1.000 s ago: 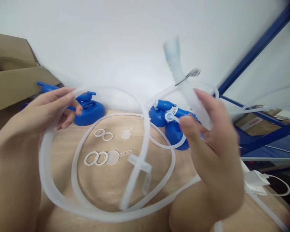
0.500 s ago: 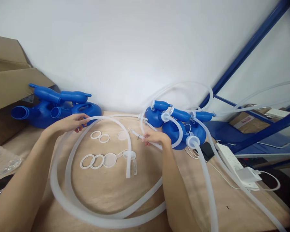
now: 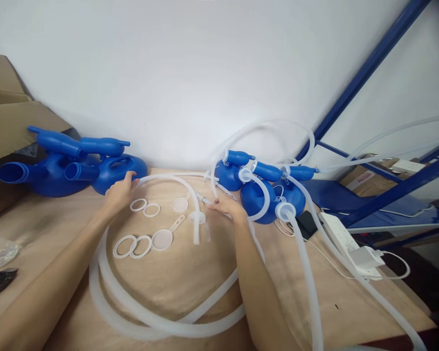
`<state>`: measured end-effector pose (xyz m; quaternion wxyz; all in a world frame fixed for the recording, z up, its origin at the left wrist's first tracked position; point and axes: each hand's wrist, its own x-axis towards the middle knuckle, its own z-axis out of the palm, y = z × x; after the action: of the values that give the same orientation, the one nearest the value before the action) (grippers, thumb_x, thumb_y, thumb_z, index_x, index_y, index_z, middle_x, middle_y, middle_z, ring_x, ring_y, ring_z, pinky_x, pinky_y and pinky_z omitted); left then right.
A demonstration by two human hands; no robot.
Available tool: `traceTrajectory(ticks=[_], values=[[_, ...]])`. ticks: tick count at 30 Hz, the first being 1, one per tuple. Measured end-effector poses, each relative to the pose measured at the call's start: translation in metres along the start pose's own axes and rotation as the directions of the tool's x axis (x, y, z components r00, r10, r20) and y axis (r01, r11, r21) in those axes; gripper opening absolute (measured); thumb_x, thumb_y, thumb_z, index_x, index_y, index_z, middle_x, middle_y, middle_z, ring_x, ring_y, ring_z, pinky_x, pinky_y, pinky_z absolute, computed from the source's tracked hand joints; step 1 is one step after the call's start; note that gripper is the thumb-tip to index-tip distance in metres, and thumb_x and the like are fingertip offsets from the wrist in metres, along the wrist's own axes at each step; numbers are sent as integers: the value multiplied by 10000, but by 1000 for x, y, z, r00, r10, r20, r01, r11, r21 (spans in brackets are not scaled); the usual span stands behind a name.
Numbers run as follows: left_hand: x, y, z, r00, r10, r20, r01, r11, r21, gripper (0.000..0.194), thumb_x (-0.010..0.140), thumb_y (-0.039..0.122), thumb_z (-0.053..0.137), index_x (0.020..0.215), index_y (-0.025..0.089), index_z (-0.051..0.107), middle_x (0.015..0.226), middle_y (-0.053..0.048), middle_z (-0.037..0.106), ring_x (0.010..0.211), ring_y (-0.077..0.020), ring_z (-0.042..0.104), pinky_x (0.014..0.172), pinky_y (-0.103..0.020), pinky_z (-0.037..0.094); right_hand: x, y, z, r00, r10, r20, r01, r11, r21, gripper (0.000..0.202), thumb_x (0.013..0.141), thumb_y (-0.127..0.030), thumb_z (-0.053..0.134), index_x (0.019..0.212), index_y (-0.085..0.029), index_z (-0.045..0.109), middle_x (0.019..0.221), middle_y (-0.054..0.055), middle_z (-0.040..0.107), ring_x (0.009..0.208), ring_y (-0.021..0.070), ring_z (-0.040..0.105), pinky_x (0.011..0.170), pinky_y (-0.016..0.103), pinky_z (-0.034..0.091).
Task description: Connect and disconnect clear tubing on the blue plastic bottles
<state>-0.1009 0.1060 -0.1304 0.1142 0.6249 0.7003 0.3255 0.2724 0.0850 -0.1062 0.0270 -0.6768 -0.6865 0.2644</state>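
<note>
My left hand (image 3: 120,191) is closed on a translucent white hose (image 3: 173,329), at the top left of its coil on the table. The palm hides part of that grip. My right hand (image 3: 227,205) pinches a thinner tube with a small metal clip (image 3: 204,200) near its end. Between my hands, a hose end passes through a white cap (image 3: 196,217) with a strap. To its left lie a round lid with a tab (image 3: 162,240), a smaller lid (image 3: 180,204), a larger pair of rings (image 3: 141,247) and a smaller pair (image 3: 152,210).
Blue plastic bottles (image 3: 119,174) stand at the left by a cardboard box (image 3: 14,126). More blue bottles (image 3: 258,200) with hoses attached sit at the right. A power strip (image 3: 346,243), black box (image 3: 307,225) and blue shelf frame (image 3: 373,63) are further right.
My left hand has moved slightly down and turned, its back now towards me. The cap and its hose end have shifted up, and the coil's left side has drawn inward. The view has shifted slightly.
</note>
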Motion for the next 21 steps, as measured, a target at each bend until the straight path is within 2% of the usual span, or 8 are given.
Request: traceTrajectory(ticks=[3, 5, 8, 11, 14, 16, 18, 21], values=[[-3, -4, 3, 999, -21, 34, 13, 975, 224, 476, 979, 555, 434, 1261, 209, 602, 1156, -233, 717, 1117, -466, 667, 921, -585, 506, -6, 2, -6, 999, -20, -43, 21, 1000, 23, 494, 917, -543, 701, 1218, -154, 744, 1414, 192, 594, 1255, 345, 635, 1082, 411, 471], [-4, -5, 3, 996, -18, 88, -13, 939, 345, 470, 1017, 507, 353, 1236, 186, 617, 1256, -244, 682, 1155, -456, 647, 917, -548, 507, -11, 2, -12, 994, -43, -98, 48, 998, 46, 621, 928, -590, 673, 1381, -165, 659, 1498, 193, 507, 1286, 331, 615, 1107, 409, 456], [-3, -5, 2, 993, -25, 116, -21, 924, 382, 450, 1042, 433, 300, 1212, 161, 616, 1300, -234, 647, 1168, -418, 639, 897, -480, 508, -18, 0, -22, 962, -136, -237, 168, 979, 119, 651, 951, -595, 640, 1469, -201, 608, 1437, 158, 531, 1247, 300, 628, 1131, 424, 443], [-3, -2, 1, 990, -20, 143, -38, 918, 394, 451, 1056, 431, 286, 1233, 153, 594, 1294, -207, 640, 1178, -384, 634, 883, -423, 499, -26, -9, -32, 873, -218, -436, 306, 941, 142, 482, 995, -372, 595, 1450, -218, 641, 1377, 122, 578, 1202, 265, 643, 1143, 429, 441], [-5, 2, 0, 987, -26, 157, -41, 911, 411, 451, 1060, 432, 290, 1280, 153, 568, 1231, -180, 665, 1160, -372, 639, 876, -402, 484, -39, -23, -43, 746, -312, -589, 466, 876, 126, 437, 987, -187, 508, 1378, -228, 700, 1330, 98, 626, 1208, 241, 640, 1116, 401, 473], [-6, 4, 0, 988, -33, 151, -34, 906, 421, 454, 1063, 422, 289, 1333, 154, 537, 1228, -174, 669, 1163, -371, 637, 875, -395, 475, -51, -35, -49, 654, -382, -654, 583, 805, 113, 441, 1000, -169, 472, 1366, -246, 707, 1317, 87, 640, 1163, 219, 658, 1079, 388, 507], [-7, 5, 0, 989, -44, 138, -20, 902, 431, 477, 1072, 413, 250, 1373, 147, 507, 1241, -185, 667, 1157, -379, 637, 864, -399, 470, -64, -47, -52, 581, -420, -697, 667, 736, 113, 434, 1023, -187, 458, 1375, -269, 697, 1323, 78, 640, 1062, 195, 684, 1026, 386, 544], [-9, 7, -1, 989, -76, 126, 12, 894, 449, 547, 1082, 434, 151, 1388, 126, 483, 1226, -207, 676, 1091, -406, 655, 824, -426, 471, -76, -62, -49, 535, -491, -688, 757, 641, 131, 422, 1045, -223, 461, 1405, -296, 669, 1344, 71, 632, 969, 170, 693, 952, 376, 584]])
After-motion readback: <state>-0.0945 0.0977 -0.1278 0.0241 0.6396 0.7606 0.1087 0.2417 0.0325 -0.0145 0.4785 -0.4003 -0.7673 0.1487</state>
